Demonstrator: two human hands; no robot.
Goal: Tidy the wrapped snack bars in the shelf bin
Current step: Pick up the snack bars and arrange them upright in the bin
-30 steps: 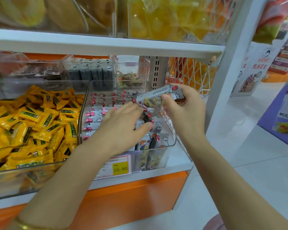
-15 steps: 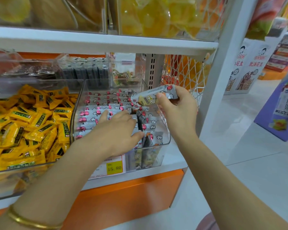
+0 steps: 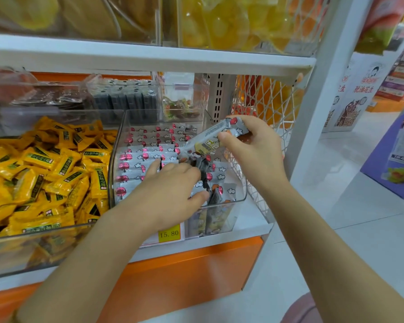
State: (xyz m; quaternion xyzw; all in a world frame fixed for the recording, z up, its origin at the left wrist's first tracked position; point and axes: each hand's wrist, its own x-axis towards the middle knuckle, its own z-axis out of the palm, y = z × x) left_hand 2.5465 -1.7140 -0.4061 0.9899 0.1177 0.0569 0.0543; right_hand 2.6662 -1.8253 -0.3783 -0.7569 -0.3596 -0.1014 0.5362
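Observation:
A clear plastic shelf bin (image 3: 239, 194) holds rows of silver wrapped snack bars (image 3: 147, 145) with red and cloud prints. My left hand (image 3: 170, 194) lies flat on the bars in the bin's front half, fingers spread and pressing down. My right hand (image 3: 254, 148) pinches one silver snack bar (image 3: 210, 141) above the bin's right rear part, its free end tilted down to the left. A few dark-sided bars (image 3: 204, 170) stand loose and askew beside my left fingertips.
A bin of yellow wrapped candies (image 3: 44, 171) stands to the left. Behind are smaller clear bins with dark packets (image 3: 126, 99). A white wire mesh basket (image 3: 266, 106) borders the bin on the right. A yellow price tag (image 3: 169, 233) reads 15.80. The upper shelf edge (image 3: 149, 59) overhangs.
My left hand has slid slightly back over the bars. My right hand keeps the same bar, now tilted a little lower toward the bin. The camera has shifted slightly.

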